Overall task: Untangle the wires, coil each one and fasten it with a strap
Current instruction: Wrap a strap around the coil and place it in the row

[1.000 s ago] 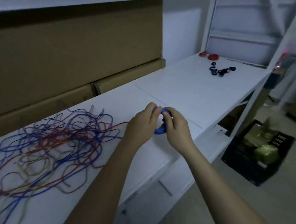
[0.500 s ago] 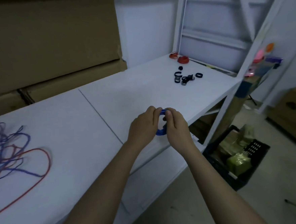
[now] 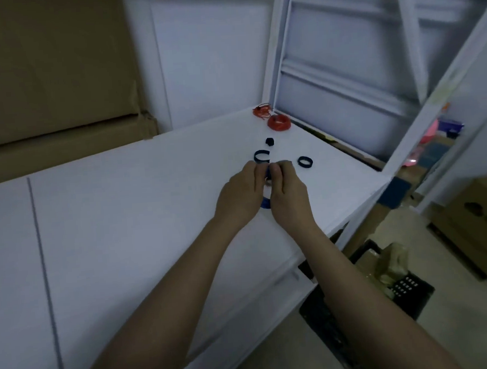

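Presently, left hand (image 3: 241, 194) and right hand (image 3: 287, 194) together pinch a coiled blue wire (image 3: 266, 202) above the white table (image 3: 124, 221). Loose dark straps (image 3: 305, 162) lie at twelve to one o'clock; beyond them, coiled red wire (image 3: 279, 122).

Left of the hands the counter (image 3: 125, 236) lay bare up to the cardboard boxes (image 3: 50, 82) along the back. Ahead, loose straps (image 3: 305, 162) and two red wire coils (image 3: 279, 122) dotted the surface, and a white frame (image 3: 277, 52) closed the far end. The near edge stood open to the floor
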The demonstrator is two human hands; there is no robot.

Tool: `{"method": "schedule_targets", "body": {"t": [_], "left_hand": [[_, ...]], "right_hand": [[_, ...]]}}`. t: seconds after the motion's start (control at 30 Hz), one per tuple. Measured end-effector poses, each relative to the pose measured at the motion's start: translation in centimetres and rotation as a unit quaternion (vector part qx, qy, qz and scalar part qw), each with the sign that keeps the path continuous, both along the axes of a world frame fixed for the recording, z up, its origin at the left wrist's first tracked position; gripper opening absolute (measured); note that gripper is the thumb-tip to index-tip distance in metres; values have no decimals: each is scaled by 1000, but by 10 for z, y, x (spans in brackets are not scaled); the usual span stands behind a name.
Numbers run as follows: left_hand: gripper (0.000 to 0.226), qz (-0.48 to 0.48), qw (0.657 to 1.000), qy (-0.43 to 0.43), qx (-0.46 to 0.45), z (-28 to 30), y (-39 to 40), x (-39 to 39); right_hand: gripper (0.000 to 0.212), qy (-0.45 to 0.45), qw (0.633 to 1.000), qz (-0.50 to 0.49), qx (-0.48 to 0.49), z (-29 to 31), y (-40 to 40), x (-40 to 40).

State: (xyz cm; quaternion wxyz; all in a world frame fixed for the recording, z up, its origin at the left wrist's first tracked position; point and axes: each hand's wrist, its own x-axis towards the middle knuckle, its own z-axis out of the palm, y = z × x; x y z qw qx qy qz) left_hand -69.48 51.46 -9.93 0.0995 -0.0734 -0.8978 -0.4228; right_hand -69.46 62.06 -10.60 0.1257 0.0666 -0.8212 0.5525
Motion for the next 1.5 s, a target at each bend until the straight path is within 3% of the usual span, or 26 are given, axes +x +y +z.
{"method": "schedule_targets", "body": {"t": [0.23,0.4,0.57,0.7,0.83,1.0,1.17,1.37,1.5], "left_hand": [[33,0,997,-52,62,-1,23,-75],[39,56,989,-68,122,-11,17,-114],[40,172,980,-65,77,-22,3,-138],[27,202,970,-137,-12,-32,2,-142],[20,227,954,-193,-20,-32,10,-134],[18,283,930,-233,6,-27,16,-118],[9,310,912,-262,-53,-19,26,-115],[10,309,906,-257,-134,-14,31,-119],[14,349,920,-152,-95,-7,22,-124]], "right_hand": [[18,3,999,44,10,-7,36,-96],[15,37,990,116,64,-13,38,-164],[17,51,961,247,114,-17,42,-226],[15,76,927,343,131,-19,42,-259],[12,81,889,424,153,-19,29,-273],[13,89,871,464,133,-18,17,-285],[14,72,857,492,134,-13,10,-287],[16,54,852,506,120,-8,11,-288],[20,14,859,508,58,-5,12,-289]]}}
